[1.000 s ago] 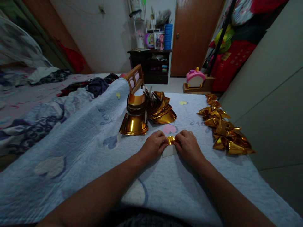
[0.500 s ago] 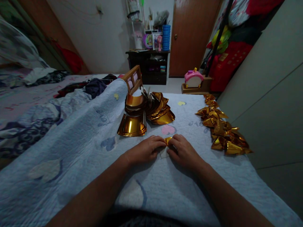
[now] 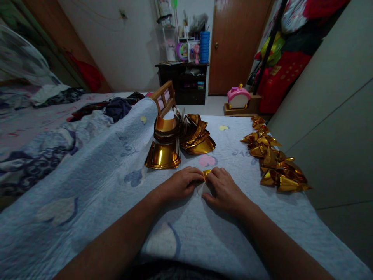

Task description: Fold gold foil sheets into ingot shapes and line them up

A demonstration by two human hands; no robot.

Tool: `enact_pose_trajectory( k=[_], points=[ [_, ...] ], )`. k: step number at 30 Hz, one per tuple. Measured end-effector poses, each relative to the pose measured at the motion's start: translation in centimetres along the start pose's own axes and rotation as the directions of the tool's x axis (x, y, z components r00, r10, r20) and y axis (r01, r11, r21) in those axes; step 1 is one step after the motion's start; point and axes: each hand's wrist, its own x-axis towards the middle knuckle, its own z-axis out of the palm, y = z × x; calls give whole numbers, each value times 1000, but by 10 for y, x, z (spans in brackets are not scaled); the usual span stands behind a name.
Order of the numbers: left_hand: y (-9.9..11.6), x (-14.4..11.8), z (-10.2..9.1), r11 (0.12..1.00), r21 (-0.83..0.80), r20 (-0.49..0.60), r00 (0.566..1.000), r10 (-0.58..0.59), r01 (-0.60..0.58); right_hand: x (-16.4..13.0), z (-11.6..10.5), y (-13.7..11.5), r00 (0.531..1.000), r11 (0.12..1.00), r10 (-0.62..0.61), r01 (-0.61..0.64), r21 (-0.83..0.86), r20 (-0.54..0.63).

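Note:
A small sheet of gold foil paper [image 3: 206, 173] lies on the bed cover between my hands, mostly hidden by fingers. My left hand [image 3: 181, 182] is closed on its left side, fingertips pressed together at the edge. From the right, the fingers of my right hand [image 3: 223, 189] press on the foil paper, while its thumb sits apart, lower on the cover. Beyond my hands, fanned stacks of gold foil sheets [image 3: 163, 153] curve over the bed. Several folded gold foil pieces [image 3: 269, 157] form a row to the right.
A light blue quilted cover [image 3: 201, 241] with heart shapes spreads beneath everything. Behind the stacks stands a small wooden frame [image 3: 166, 97]. A pink toy [image 3: 238, 97] is past the bed's far edge, and a pale cabinet [image 3: 335, 128] borders the right side.
My right thumb has moved back from the fingers. The pale flap of paper that showed between my hands is now hardly visible. The left hand has barely moved.

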Motion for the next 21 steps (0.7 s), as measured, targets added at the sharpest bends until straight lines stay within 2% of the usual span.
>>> enact_pose_trajectory(
  k=[5, 15, 21],
  points=[
    [1, 0, -4, 998, -57, 34, 999, -21, 23, 0, -2, 0, 1000, 1000, -4, 4, 12, -3],
    [3, 0, -7, 997, -61, 70, 997, -40, 44, 3, 1, 4, 1000, 1000, -6, 5, -16, -19],
    [1, 0, -3, 999, -25, 32, 999, -20, 21, 6, 1, 6, 1000, 1000, 6, -6, -3, -13]
  ],
)
